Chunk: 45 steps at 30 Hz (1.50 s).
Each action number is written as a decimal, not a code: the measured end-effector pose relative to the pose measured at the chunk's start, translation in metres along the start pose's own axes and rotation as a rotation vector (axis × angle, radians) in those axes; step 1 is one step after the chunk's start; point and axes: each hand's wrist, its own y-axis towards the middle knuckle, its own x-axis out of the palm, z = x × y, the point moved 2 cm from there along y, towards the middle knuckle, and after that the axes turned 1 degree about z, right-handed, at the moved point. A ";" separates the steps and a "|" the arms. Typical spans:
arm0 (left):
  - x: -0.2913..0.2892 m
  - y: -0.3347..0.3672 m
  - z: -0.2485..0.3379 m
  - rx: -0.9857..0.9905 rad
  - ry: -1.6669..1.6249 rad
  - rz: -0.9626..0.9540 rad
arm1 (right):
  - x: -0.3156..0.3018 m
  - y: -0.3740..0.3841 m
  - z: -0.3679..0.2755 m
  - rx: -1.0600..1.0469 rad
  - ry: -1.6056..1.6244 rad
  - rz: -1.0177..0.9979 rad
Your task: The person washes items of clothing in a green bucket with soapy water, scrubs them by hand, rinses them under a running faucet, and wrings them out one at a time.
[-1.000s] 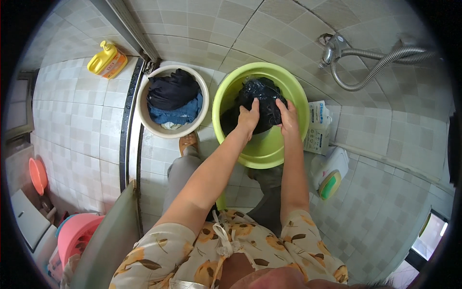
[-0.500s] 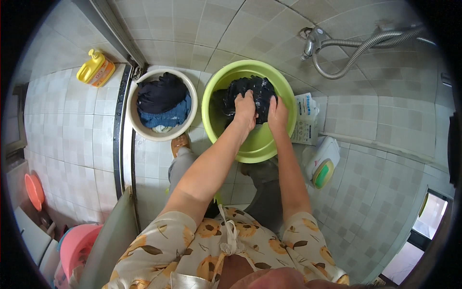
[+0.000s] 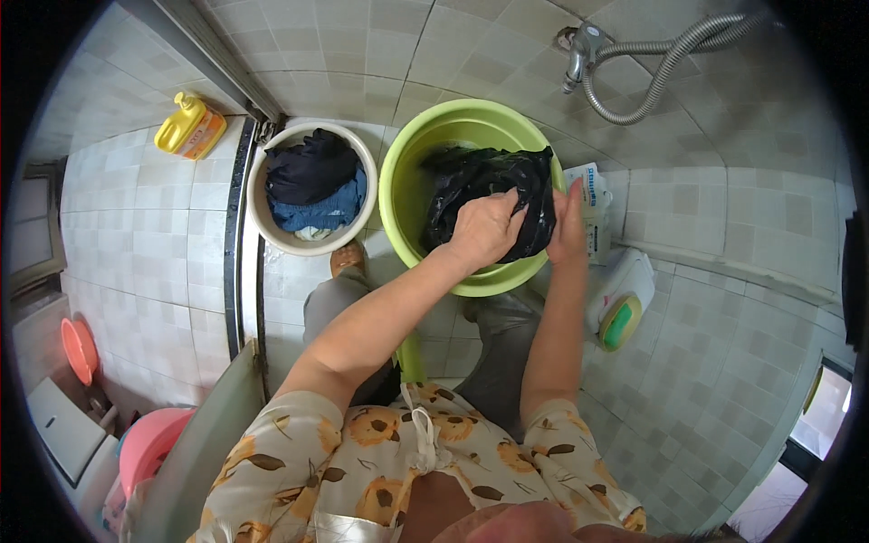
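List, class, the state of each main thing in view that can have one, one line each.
Left hand: closed on the black cloth.
Right hand: fingers extended at the cloth's right edge; grip unclear.
Black cloth: wet-looking, bunched.
Green basin: upright, cloth inside.
White basin: upright, holding clothes.
Clothes: heaped.
Yellow jug: upright, pump top fitted.
Wall tap: no water visibly running.
Metal hose: looped.

black cloth (image 3: pixel 489 176): wet-glossy; green basin (image 3: pixel 407 195): smooth plastic; shower hose (image 3: pixel 667 74): ribbed, shiny metal
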 end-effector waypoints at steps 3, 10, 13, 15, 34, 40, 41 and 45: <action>-0.005 0.000 0.006 0.181 0.177 -0.092 | -0.012 0.007 0.017 -0.097 -0.063 0.086; -0.018 -0.001 0.001 0.085 0.500 -0.383 | 0.003 0.005 0.013 -0.435 -0.202 0.327; -0.034 0.009 -0.001 -0.137 0.589 -0.571 | 0.000 0.005 0.013 -0.407 -0.031 0.181; -0.049 0.022 -0.011 -0.300 0.595 -0.574 | -0.004 0.000 0.012 -0.379 0.021 0.301; -0.010 0.032 -0.053 -0.132 -0.132 -0.514 | 0.016 -0.039 -0.016 -0.374 0.346 -0.004; -0.017 0.035 -0.036 -0.100 -0.046 -0.447 | 0.015 -0.031 -0.015 -0.412 0.354 0.147; -0.017 0.032 -0.033 -0.091 -0.232 -0.455 | 0.013 -0.029 -0.014 -0.403 0.364 0.140; -0.013 0.027 -0.021 0.015 0.062 -0.299 | 0.005 -0.020 -0.010 -0.426 0.318 0.212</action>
